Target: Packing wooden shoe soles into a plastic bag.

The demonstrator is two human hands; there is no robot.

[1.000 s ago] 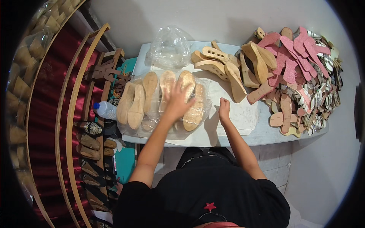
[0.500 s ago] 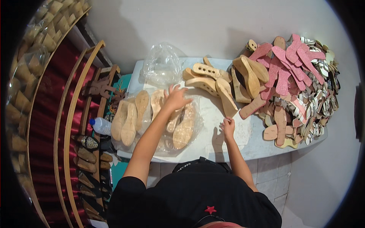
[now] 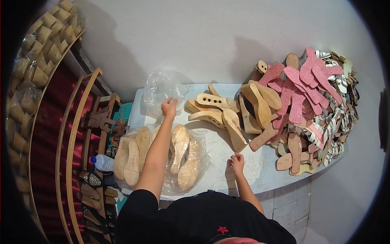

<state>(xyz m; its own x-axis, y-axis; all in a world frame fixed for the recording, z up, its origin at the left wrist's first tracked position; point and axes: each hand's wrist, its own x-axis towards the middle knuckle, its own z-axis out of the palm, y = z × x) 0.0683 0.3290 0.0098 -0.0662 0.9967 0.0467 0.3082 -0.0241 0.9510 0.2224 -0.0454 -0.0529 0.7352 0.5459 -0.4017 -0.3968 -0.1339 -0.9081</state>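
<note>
My left hand (image 3: 169, 107) reaches over the near right side of a crumpled clear plastic bag (image 3: 156, 87) at the back left of the table. Its fingers are a little apart and slightly blurred, with nothing visibly gripped. Under my left forearm lie pale wooden shoe soles (image 3: 190, 167), several of them in clear plastic. My right hand (image 3: 236, 163) has its fingers curled in and holds nothing that I can see. It is just below the tip of a heeled wooden sole (image 3: 233, 130), which leans against other wooden soles with holes (image 3: 215, 100).
Pink sole pieces (image 3: 302, 81) and a heap of sandal parts (image 3: 331, 122) cover the table's right end. To the left stand a blue-capped bottle (image 3: 102, 163) and a wooden rack (image 3: 75, 134) with shoes. A white wall (image 3: 203, 40) rises behind the table.
The view has shifted, so the table sits lower in it. My left hand has moved from above the wrapped soles to the plastic bag. My right hand has drawn slightly back from the wooden sole's tip.
</note>
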